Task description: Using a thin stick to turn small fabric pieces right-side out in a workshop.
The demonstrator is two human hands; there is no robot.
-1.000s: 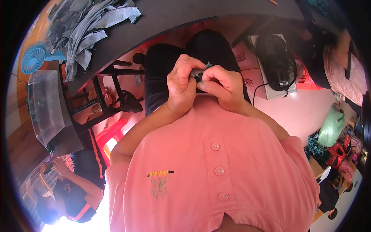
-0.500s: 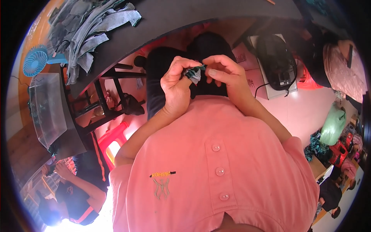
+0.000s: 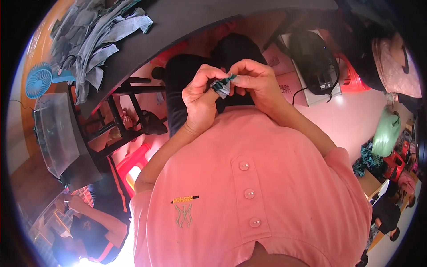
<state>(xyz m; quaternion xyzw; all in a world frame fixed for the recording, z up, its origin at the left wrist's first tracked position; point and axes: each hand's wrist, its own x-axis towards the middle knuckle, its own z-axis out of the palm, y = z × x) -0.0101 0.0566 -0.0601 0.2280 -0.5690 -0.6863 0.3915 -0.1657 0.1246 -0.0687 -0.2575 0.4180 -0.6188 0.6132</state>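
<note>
Above my lap, a small bunched piece of grey and dark green cloth [image 3: 221, 88] is gathered in folds. My left hand [image 3: 200, 95] is closed around it, with thumb and forefinger pinching near its top. From the other side my right hand [image 3: 259, 84] pinches the cloth's green edge between thumb and fingertips. The two hands nearly meet there. Some of the cloth is hidden behind the fingers, and whether anything else lies in them cannot be made out.
A dark table [image 3: 187, 20] curves across the top, with a pile of grey cloth strips [image 3: 95, 42] and a blue fan [image 3: 39, 80] at left. A black backpack-like object [image 3: 313, 62] lies at right. Other people sit at lower left and right, near a green bag [image 3: 386, 133].
My right hand has come in, and its thumb and fingers have closed on the cloth's edge. My left hand keeps its hold. The whole view has shifted slightly.
</note>
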